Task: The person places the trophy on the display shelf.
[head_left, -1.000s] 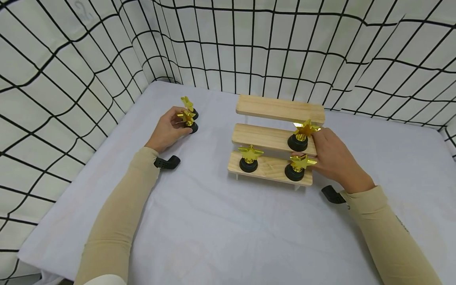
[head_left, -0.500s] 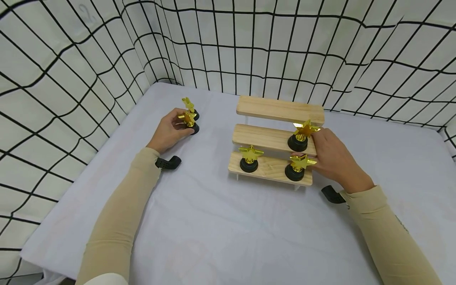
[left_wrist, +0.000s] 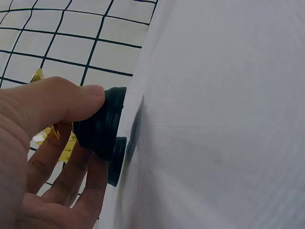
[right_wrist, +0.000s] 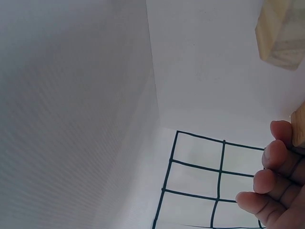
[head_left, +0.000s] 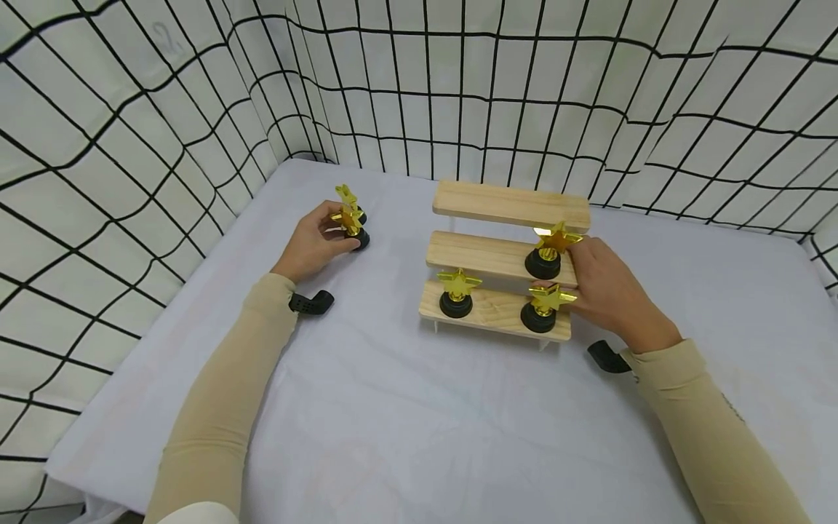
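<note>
In the head view, my left hand (head_left: pixel 316 244) pinches a gold star trophy (head_left: pixel 350 222) by its black round base (left_wrist: pixel 100 121), thumb on one side and fingers on the other. Whether that base touches the cloth I cannot tell. Close behind stands a second star trophy (head_left: pixel 346 194), partly hidden. My right hand (head_left: pixel 609 287) grips the right end of a three-tier wooden display shelf (head_left: pixel 481 251), its fingertips (right_wrist: pixel 274 153) beside a board end in the right wrist view. One trophy (head_left: pixel 546 251) stands on the middle tier's right; trophies stand at the bottom tier's left (head_left: pixel 457 293) and right (head_left: pixel 543 309).
A white cloth (head_left: pixel 393 415) covers the table. Black wire grid panels (head_left: pixel 458 94) rise along the back and left side, with white sheeting behind them. The top tier (head_left: pixel 511 204) of the shelf is bare wood.
The head view has shifted slightly. My left hand and its trophy have moved very slightly right, covering more of the trophy behind. My right hand keeps its grip on the shelf.
</note>
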`<move>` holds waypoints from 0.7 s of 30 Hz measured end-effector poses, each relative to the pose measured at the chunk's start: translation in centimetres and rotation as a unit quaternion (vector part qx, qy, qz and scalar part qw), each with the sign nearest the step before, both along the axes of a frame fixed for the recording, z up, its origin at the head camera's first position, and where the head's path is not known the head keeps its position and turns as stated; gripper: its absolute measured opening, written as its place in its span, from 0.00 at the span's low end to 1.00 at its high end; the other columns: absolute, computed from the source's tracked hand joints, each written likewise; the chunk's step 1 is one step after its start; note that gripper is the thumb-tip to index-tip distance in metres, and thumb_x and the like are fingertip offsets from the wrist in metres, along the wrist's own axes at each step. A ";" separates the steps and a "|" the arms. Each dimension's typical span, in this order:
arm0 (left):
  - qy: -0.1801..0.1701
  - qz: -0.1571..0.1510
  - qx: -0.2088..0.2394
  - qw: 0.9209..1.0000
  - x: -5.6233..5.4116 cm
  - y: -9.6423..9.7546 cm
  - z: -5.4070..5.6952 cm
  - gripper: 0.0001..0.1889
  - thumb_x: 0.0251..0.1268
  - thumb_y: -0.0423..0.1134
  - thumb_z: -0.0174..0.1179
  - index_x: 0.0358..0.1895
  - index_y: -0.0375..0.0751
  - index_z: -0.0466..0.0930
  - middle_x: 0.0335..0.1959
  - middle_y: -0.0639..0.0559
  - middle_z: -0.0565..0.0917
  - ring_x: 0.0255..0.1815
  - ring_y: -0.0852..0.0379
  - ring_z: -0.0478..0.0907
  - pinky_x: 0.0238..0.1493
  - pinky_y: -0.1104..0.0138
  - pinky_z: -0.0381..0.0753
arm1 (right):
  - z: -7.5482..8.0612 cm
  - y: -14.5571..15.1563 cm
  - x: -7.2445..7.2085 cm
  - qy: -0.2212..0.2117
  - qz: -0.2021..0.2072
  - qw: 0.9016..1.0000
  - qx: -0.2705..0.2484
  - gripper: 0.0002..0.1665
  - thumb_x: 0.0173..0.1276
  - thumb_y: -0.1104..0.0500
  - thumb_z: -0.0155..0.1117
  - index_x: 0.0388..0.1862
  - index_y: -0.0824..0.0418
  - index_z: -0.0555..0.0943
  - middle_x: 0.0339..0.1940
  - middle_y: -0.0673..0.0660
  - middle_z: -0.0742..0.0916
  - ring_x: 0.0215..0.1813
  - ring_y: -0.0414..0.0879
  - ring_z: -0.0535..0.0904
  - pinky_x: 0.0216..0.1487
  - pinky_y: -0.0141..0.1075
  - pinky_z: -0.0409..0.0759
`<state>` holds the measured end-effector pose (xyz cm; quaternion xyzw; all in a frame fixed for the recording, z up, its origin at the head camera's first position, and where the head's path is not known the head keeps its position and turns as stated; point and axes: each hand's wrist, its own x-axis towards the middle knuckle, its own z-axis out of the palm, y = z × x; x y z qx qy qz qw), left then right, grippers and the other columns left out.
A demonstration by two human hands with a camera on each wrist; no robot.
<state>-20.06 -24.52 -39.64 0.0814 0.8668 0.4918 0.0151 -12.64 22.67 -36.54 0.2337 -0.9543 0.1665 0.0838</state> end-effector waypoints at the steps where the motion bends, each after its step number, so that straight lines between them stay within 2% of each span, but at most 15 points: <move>1: 0.000 -0.002 -0.001 1.000 0.0 0.0 0.1 0.30 0.64 0.31 0.71 0.67 0.39 0.69 0.64 0.40 0.76 0.67 0.43 0.79 0.74 0.52 0.78 | 0.0 0.0 0.0 -0.001 0.000 1.000 0.000 0.43 0.69 0.37 0.69 0.68 0.64 0.69 0.55 0.66 0.82 0.58 0.62 0.77 0.61 0.57 0.78; 7: 0.001 -0.009 -0.009 1.000 0.2 0.3 0.9 0.30 0.64 0.31 0.71 0.67 0.38 0.69 0.65 0.39 0.76 0.69 0.41 0.77 0.75 0.51 0.77 | 0.0 -0.1 0.1 0.000 -0.008 1.000 0.010 0.44 0.67 0.38 0.71 0.64 0.69 0.70 0.47 0.65 0.81 0.52 0.60 0.76 0.51 0.52 0.77; 11: 0.007 -0.010 -0.023 1.000 0.3 0.6 1.4 0.29 0.64 0.31 0.71 0.66 0.38 0.69 0.65 0.39 0.75 0.69 0.40 0.77 0.75 0.51 0.77 | 0.0 -0.1 0.1 -0.001 -0.006 1.000 0.010 0.44 0.68 0.37 0.70 0.67 0.67 0.69 0.51 0.66 0.82 0.56 0.61 0.76 0.57 0.55 0.78; 13: 0.015 -0.010 -0.029 0.999 0.3 0.8 1.7 0.29 0.64 0.31 0.71 0.66 0.38 0.69 0.65 0.40 0.76 0.69 0.40 0.77 0.75 0.51 0.77 | 0.0 -0.1 0.1 0.000 -0.004 1.000 0.009 0.44 0.68 0.36 0.70 0.67 0.67 0.69 0.51 0.66 0.82 0.56 0.61 0.76 0.56 0.54 0.78; 17: 0.036 -0.014 -0.049 0.998 0.5 1.3 2.5 0.29 0.64 0.32 0.72 0.65 0.39 0.70 0.64 0.40 0.77 0.68 0.42 0.77 0.75 0.52 0.77 | 0.0 0.0 0.2 0.008 -0.002 1.000 0.012 0.42 0.68 0.36 0.70 0.62 0.68 0.70 0.44 0.64 0.81 0.50 0.58 0.75 0.47 0.49 0.74; 21: 0.052 -0.019 -0.064 0.996 0.7 1.9 3.5 0.29 0.64 0.33 0.72 0.66 0.39 0.70 0.63 0.41 0.78 0.66 0.42 0.78 0.75 0.52 0.78 | 0.1 0.1 0.3 0.012 -0.001 1.000 0.012 0.42 0.68 0.36 0.70 0.60 0.69 0.71 0.44 0.63 0.81 0.50 0.58 0.75 0.47 0.48 0.74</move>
